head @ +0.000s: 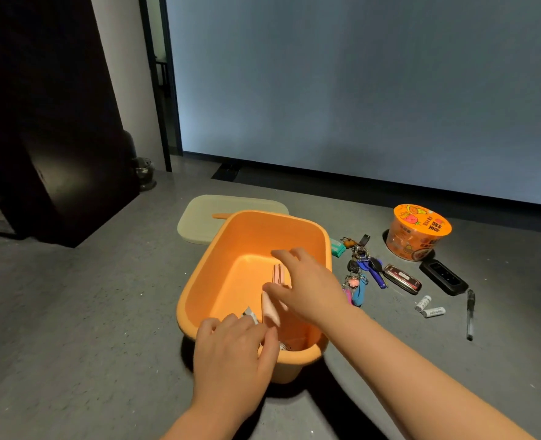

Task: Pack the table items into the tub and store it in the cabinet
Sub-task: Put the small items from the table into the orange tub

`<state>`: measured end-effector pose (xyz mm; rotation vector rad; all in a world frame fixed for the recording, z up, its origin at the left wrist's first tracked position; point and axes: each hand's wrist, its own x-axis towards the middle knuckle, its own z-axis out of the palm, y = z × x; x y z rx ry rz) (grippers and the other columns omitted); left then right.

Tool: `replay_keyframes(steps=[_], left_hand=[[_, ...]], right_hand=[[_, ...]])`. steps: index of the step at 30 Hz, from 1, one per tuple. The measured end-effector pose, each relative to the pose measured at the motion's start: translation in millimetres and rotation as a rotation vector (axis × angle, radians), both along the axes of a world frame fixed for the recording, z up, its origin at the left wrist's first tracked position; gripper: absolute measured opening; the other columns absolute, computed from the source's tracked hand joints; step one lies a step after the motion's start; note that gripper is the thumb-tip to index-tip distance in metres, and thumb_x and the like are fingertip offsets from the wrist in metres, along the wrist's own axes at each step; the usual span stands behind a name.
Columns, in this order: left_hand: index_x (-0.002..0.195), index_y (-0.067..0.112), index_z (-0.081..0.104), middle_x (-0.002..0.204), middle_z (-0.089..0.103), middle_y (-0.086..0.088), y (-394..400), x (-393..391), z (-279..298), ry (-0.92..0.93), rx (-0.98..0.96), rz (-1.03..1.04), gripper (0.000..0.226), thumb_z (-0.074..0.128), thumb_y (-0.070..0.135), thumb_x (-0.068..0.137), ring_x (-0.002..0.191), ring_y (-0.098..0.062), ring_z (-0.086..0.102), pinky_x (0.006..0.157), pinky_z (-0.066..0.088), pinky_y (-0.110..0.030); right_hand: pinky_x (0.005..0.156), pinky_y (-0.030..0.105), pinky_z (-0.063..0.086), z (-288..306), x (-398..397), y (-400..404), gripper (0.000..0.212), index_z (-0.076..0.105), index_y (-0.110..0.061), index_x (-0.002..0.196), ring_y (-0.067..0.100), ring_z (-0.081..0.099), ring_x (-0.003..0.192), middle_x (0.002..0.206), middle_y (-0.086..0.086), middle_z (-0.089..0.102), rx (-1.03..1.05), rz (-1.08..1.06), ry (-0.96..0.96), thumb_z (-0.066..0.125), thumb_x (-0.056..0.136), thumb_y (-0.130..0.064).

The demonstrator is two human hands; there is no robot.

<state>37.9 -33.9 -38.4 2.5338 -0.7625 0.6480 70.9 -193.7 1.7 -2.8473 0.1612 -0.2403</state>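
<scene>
An orange tub point(228, 249) stands on the grey table, its beige lid point(199, 217) lying flat behind it. My right hand point(310, 287) reaches into the tub from the right, thumb and fingers on a flat pink item point(270, 308) that stands on edge inside. At the tub's near rim my left hand point(234, 350) has its fingers curled over a small white and silver packet point(250, 313), mostly hidden. To the right of the tub lie a key bunch point(359, 268), a noodle cup point(417, 231), a black remote point(444, 277), two batteries point(429, 308) and a pen point(470, 312).
A small teal item point(337, 247) lies against the tub's right wall, and a red and silver gadget point(402, 278) beside the keys. A dark cabinet point(56, 154) stands at the left. A large pale screen point(358, 90) rises behind the table's far edge.
</scene>
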Motion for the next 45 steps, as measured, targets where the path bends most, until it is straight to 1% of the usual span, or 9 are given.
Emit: replay_keyframes(steps=[7,10,14,24,28,30,33,38,45], left_hand=[[0.047,0.024,0.048,0.047,0.05,0.006,-31,-10,9,0.029,0.168,-0.07,0.044,0.038,0.048,0.083,0.048,-0.015,0.052,0.05,0.03,-0.029],[0.044,0.023,0.048,0.043,0.046,0.003,-33,-10,8,0.039,0.189,-0.06,0.048,0.036,0.049,0.082,0.041,-0.018,0.049,0.045,0.03,-0.029],[0.044,0.019,0.05,0.042,0.045,0.002,-36,-12,7,0.035,0.184,-0.06,0.048,0.036,0.046,0.081,0.038,-0.023,0.048,0.044,0.027,-0.031],[0.045,0.021,0.052,0.042,0.047,0.003,-35,-13,8,0.027,0.179,-0.036,0.048,0.038,0.047,0.083,0.04,-0.021,0.048,0.046,0.029,-0.031],[0.047,0.019,0.051,0.043,0.046,0.002,-34,-14,7,0.012,0.161,-0.05,0.047,0.039,0.045,0.084,0.041,-0.024,0.049,0.048,0.027,-0.031],[0.047,0.019,0.05,0.043,0.046,0.002,-33,-14,8,0.01,0.156,-0.059,0.047,0.039,0.045,0.085,0.041,-0.025,0.048,0.049,0.024,-0.03],[0.046,0.019,0.05,0.042,0.046,0.001,-33,-15,9,0.011,0.145,-0.066,0.047,0.039,0.044,0.085,0.041,-0.025,0.047,0.05,0.022,-0.03],[0.048,0.021,0.052,0.043,0.049,0.002,-32,-17,10,0.041,0.133,-0.062,0.048,0.036,0.046,0.086,0.043,-0.023,0.05,0.05,0.029,-0.031],[0.047,0.021,0.051,0.043,0.048,0.003,-32,-16,9,0.017,0.125,-0.067,0.047,0.038,0.045,0.085,0.042,-0.023,0.048,0.051,0.026,-0.029]], right_hand=[[0.096,0.029,0.04,-15,-56,-79,0.042,0.055,-0.028,0.128,0.012,0.046,0.122,0.128,-0.008,0.055,0.134,-0.195,-0.369,0.058,0.088,-0.039],[0.098,0.032,0.039,-49,-65,-122,0.044,0.049,-0.027,0.135,0.017,0.043,0.128,0.137,-0.004,0.051,0.166,-0.416,-0.076,0.052,0.093,-0.039],[0.113,0.039,0.025,-89,-50,-137,0.057,0.024,-0.026,0.151,0.023,0.022,0.144,0.158,0.003,0.022,0.052,-0.279,0.243,0.039,0.098,-0.043],[0.121,0.039,0.001,-115,-59,-115,0.063,0.009,-0.028,0.153,0.015,-0.006,0.149,0.162,-0.003,-0.002,0.055,-0.144,0.297,0.028,0.098,-0.052],[0.117,0.03,0.016,-121,-105,-98,0.055,0.039,-0.03,0.143,0.011,0.018,0.145,0.155,-0.01,0.028,0.149,-0.116,0.118,0.041,0.094,-0.055],[0.097,0.027,0.038,-120,-114,-89,0.037,0.06,-0.029,0.113,0.01,0.045,0.12,0.122,-0.013,0.056,0.184,-0.172,-0.033,0.054,0.087,-0.055],[0.077,0.028,0.041,-114,-103,-83,0.036,0.055,-0.026,0.096,0.013,0.048,0.1,0.099,-0.011,0.05,0.247,-0.379,-0.133,0.069,0.074,-0.052],[0.098,0.036,0.035,-111,-74,-87,0.076,0.034,-0.027,0.141,0.021,0.041,0.125,0.133,-0.003,0.051,0.204,-0.573,-0.02,0.067,0.077,-0.054],[0.07,0.034,0.046,-112,-74,-92,0.024,0.055,-0.025,0.101,0.023,0.057,0.092,0.09,-0.001,0.062,0.255,-0.56,-0.088,0.068,0.084,-0.037]])
